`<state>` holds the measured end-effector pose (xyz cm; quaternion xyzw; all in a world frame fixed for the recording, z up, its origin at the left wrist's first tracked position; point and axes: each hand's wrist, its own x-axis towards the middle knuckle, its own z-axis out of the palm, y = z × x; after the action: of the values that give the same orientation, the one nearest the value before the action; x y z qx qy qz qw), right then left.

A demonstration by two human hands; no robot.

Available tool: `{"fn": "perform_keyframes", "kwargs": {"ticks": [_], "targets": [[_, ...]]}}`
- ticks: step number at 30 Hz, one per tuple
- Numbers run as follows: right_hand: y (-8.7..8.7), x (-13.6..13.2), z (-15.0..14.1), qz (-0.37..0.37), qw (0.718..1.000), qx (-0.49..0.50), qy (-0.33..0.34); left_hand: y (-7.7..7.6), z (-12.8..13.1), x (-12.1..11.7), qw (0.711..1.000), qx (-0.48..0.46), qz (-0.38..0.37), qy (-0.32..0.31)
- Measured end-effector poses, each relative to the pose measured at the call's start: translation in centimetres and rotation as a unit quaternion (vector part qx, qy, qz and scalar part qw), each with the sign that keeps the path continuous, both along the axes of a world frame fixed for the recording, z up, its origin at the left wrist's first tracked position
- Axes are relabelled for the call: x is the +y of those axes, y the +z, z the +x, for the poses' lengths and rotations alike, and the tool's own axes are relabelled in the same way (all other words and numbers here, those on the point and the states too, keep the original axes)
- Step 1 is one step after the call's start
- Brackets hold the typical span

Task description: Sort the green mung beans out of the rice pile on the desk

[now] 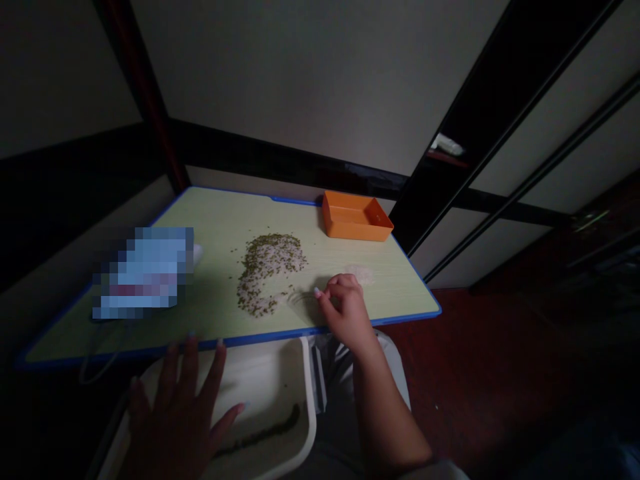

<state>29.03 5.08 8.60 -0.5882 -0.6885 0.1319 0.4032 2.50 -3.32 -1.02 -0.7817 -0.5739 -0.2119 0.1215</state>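
Observation:
A mixed heap of white rice-like grains and small green beans lies on the pale table. My right hand rests to the right of the heap with its fingers curled and pinched together; what they hold, if anything, is too small to tell. Just beyond that hand is a small patch of white grains. Spread wide, my left hand hovers at or over the white basin below the table edge. Dark green beans lie in a line along the basin's bottom.
An orange box stands at the table's back right corner. A blurred-out bluish packet lies on the left side. The table has a blue rim. Pale wall panels rise behind, and dark red floor shows at right.

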Motion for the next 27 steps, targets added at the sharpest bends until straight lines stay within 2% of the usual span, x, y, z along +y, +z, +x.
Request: {"fn": "perform_keyframes", "kwargs": {"ticks": [7, 15, 27], "targets": [[-0.1, 1.1, -2.2, -0.037, 0.999, -0.031, -0.004, 0.0, 0.1, 0.0, 1.000, 0.017, -0.010, 0.011], [-0.2, 2.1, -3.4, -0.048, 0.997, -0.050, -0.026, 0.2, 0.1, -0.2, 0.998, 0.016, -0.050, 0.026], [0.0, 2.3, -3.6, -0.082, 0.989, -0.111, -0.046, 0.2, -0.1, 0.0, 1.000, 0.015, -0.010, 0.003]]}}
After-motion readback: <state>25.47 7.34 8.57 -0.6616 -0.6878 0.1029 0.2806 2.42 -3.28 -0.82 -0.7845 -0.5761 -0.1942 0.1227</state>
